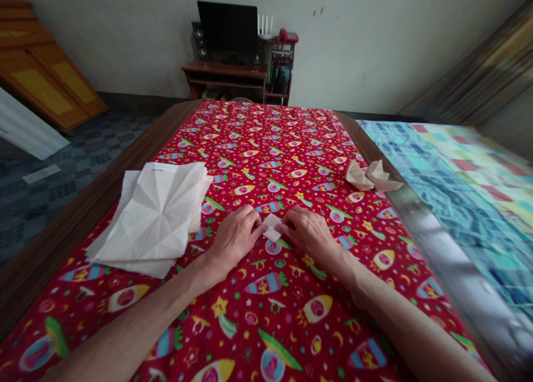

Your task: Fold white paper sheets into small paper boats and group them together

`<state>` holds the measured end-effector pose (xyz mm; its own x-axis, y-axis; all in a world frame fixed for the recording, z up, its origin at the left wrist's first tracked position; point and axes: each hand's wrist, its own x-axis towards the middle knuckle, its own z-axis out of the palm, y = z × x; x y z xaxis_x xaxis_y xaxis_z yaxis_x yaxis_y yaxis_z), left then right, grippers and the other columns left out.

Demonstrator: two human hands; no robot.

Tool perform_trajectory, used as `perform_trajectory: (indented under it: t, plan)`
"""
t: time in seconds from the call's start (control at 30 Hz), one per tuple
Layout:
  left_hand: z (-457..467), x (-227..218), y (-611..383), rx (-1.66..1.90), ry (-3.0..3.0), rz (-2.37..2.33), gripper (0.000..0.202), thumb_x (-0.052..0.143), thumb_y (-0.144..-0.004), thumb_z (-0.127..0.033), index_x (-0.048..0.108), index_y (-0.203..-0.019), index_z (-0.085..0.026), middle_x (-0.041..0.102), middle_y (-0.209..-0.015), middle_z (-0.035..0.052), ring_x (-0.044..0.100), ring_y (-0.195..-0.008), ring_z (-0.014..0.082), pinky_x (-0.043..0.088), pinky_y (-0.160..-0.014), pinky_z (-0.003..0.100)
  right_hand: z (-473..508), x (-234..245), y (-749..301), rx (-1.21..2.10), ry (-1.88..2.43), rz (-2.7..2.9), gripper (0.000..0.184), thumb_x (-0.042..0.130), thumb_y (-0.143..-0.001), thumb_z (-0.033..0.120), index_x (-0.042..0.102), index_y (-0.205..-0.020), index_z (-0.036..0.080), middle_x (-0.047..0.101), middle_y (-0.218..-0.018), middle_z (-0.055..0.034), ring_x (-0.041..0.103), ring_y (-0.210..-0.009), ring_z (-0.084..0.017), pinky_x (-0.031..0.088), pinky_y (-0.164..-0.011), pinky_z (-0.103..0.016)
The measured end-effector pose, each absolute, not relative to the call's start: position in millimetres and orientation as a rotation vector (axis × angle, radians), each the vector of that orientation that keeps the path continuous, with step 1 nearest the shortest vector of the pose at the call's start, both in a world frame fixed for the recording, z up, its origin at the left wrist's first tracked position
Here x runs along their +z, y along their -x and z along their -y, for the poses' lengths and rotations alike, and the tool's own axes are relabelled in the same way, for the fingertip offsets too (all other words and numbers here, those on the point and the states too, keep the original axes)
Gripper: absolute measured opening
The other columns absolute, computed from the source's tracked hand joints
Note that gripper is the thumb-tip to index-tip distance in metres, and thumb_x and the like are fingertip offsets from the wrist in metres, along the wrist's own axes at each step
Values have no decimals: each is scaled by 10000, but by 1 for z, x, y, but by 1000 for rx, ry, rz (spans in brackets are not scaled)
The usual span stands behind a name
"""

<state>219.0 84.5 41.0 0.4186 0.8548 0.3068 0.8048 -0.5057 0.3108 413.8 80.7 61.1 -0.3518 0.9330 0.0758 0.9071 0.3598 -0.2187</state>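
Observation:
A small folded piece of white paper [272,228] lies on the red patterned cloth [266,285], between my two hands. My left hand [236,232] pinches its left side, fingers curled and thumb against the paper. On the opposite side, my right hand [308,230] grips the right edge the same way. To the left of my hands rests a stack of creased paper sheets [154,215], the top one marked with folds fanning out from its middle. Two folded paper shapes [370,176] with pointed tips sit at the right edge of the cloth.
The cloth covers a dark wooden table [141,143]. Beyond its far end stand a desk [225,68] with a monitor [228,29], speakers and a red telephone [288,36]. A bed with a checked sheet [453,193] adjoins on the right; a wooden cabinet [45,65] is at left.

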Motion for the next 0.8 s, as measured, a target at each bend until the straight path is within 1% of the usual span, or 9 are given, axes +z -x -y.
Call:
perform_trajectory:
  t: [0.13, 0.27, 0.4, 0.5, 0.57, 0.7, 0.8]
  plan:
    - [-84, 37, -215, 674, -2526, -1499, 168, 601, -867, -269, 510, -749, -191, 534, -790, -6, 545, -728, 146, 441, -666, 267, -80, 58, -418, 249, 1605, 2419, 168, 562, -894, 318, 608, -812, 179, 622, -808, -41, 555, -692, -144, 313, -566, -243]
    - [-81, 35, -210, 757, -2496, -1502, 155, 555, -896, -294, 517, -797, -182, 538, -827, 15, 550, -798, 170, 458, -730, 299, -76, 47, -423, 281, 1445, 2335, 161, 523, -909, 289, 591, -819, 174, 608, -819, -39, 548, -709, -135, 353, -612, -235]
    - [-74, 42, -212, 781, -2502, -1496, 211, 475, -934, -352, 534, -833, -176, 551, -861, 39, 553, -840, 184, 464, -775, 326, -73, 38, -420, 367, 1419, 2097, 210, 508, -913, 310, 579, -759, 185, 602, -732, -13, 539, -650, -126, 362, -595, -231]
    - [-71, 47, -219, 781, -2490, -1490, 244, 451, -941, -358, 518, -786, -182, 559, -810, 34, 561, -799, 181, 466, -747, 319, -70, 37, -413, 472, 1454, 1926, 229, 527, -897, 311, 586, -712, 189, 608, -689, -3, 535, -603, -119, 370, -572, -227]
    - [-72, 47, -224, 835, -2457, -1472, 225, 475, -927, -330, 500, -755, -188, 562, -755, 22, 567, -742, 172, 469, -699, 299, -69, 37, -408, 499, 1445, 1910, 228, 540, -887, 307, 602, -703, 188, 615, -694, -5, 540, -602, -119, 377, -574, -228]
    - [-79, 46, -227, 993, -2396, -1453, 138, 538, -865, -197, 505, -731, -195, 572, -699, 0, 568, -647, 142, 461, -617, 251, -67, 37, -405, 487, 1381, 2026, 175, 578, -860, 292, 648, -738, 188, 630, -721, -12, 564, -628, -128, 392, -594, -237]
    - [-83, 53, -219, 1020, -2481, -1460, 88, 526, -871, -155, 561, -800, -192, 598, -764, 6, 586, -700, 143, 465, -654, 249, -64, 42, -408, 596, 1299, 2044, 141, 581, -864, 287, 668, -801, 195, 659, -752, -12, 593, -654, -132, 423, -614, -238]
